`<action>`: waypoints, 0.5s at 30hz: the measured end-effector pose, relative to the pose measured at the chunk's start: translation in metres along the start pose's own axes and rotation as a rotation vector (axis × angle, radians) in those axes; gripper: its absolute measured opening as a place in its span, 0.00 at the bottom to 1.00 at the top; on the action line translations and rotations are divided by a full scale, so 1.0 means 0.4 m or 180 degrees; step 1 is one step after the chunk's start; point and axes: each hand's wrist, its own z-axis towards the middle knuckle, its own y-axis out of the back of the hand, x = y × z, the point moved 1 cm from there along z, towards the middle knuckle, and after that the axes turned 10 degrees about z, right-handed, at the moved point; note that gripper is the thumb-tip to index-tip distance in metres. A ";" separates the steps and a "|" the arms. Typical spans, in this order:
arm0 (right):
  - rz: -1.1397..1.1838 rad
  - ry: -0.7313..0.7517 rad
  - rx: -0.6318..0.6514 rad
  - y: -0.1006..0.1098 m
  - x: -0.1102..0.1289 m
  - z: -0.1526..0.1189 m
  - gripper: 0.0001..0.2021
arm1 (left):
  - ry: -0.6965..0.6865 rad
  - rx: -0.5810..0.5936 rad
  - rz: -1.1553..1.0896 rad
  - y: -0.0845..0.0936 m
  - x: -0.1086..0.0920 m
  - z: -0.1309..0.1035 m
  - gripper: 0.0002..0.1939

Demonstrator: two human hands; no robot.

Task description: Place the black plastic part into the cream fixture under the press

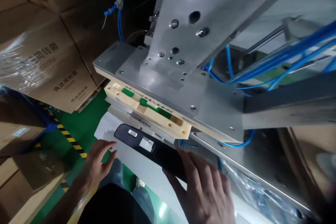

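right hand (207,189) closest to camera, fingers spread flat, pressing on the near end of a long dark panel (147,147), not gripping it. left hand (98,161) also open, fingers splayed, fingertips just at the far end of the panel near the white sheet (105,131) under it; contact there hard to tell. neither hand closes round anything.

dark panel lies on the pale worktop (147,171), right under a cream fixture block (149,110) with green inserts, which hangs from a big grey metal press plate (183,87). two pale labels on the panel's top face.

to do it well, my read: keep both palms flat and low, slide the panel straight along its length so it seats square under the block, push evenly from both ends so it doesn't skew. fingers should stay out of the gap between block and panel, that's a pinch spot.

around: blue air hoses (283,59) run right of the plate, some loop below its edge near the right hand, could snag. cardboard boxes (52,63) stacked left, some in plastic wrap. green floor (78,126) with yellow-black hazard tape (68,136). person's dark clothing at the bottom. clear plastic wrap at lower right below the rail.
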 end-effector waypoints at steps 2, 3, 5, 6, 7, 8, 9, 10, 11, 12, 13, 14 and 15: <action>0.0007 0.0007 -0.0073 -0.018 0.007 0.050 0.31 | -0.0001 0.0183 -0.0056 -0.002 0.005 0.011 0.10; 0.0036 0.0003 -0.0099 -0.027 0.009 0.070 0.32 | -0.0005 0.0265 -0.0074 -0.004 0.005 0.015 0.10; 0.0063 0.0006 -0.0126 -0.043 0.014 0.101 0.32 | -0.0015 0.0460 -0.0108 -0.008 0.006 0.017 0.09; 0.0042 0.0014 -0.0122 -0.050 0.015 0.114 0.32 | -0.0034 0.0542 -0.0119 -0.011 0.008 0.018 0.10; 0.0000 0.0023 -0.0116 -0.057 0.016 0.127 0.32 | -0.0069 0.0612 -0.0132 -0.015 0.010 0.017 0.10; -0.0054 0.0025 -0.0112 -0.062 0.017 0.139 0.32 | -0.0113 0.0677 -0.0148 -0.020 0.013 0.017 0.10; -0.0115 0.0014 -0.0110 -0.067 0.017 0.152 0.32 | -0.0160 0.0738 -0.0163 -0.025 0.018 0.016 0.11; -0.0179 -0.0009 -0.0107 -0.071 0.017 0.165 0.32 | -0.0205 0.0784 -0.0175 -0.030 0.023 0.016 0.11; -0.0248 -0.0041 -0.0108 -0.076 0.015 0.178 0.31 | -0.0239 0.0818 -0.0184 -0.035 0.029 0.016 0.12; -0.0314 -0.0075 -0.0111 -0.081 0.012 0.192 0.31 | -0.0259 0.0848 -0.0193 -0.040 0.036 0.016 0.12; -0.0373 -0.0111 -0.0112 -0.086 0.007 0.206 0.31 | -0.0265 0.0872 -0.0199 -0.044 0.042 0.016 0.13; -0.0413 -0.0130 -0.0112 -0.092 0.000 0.219 0.30 | -0.0264 0.0900 -0.0200 -0.047 0.049 0.016 0.14; -0.0429 -0.0124 -0.0137 -0.099 -0.008 0.231 0.30 | -0.0255 0.0933 -0.0198 -0.050 0.054 0.016 0.14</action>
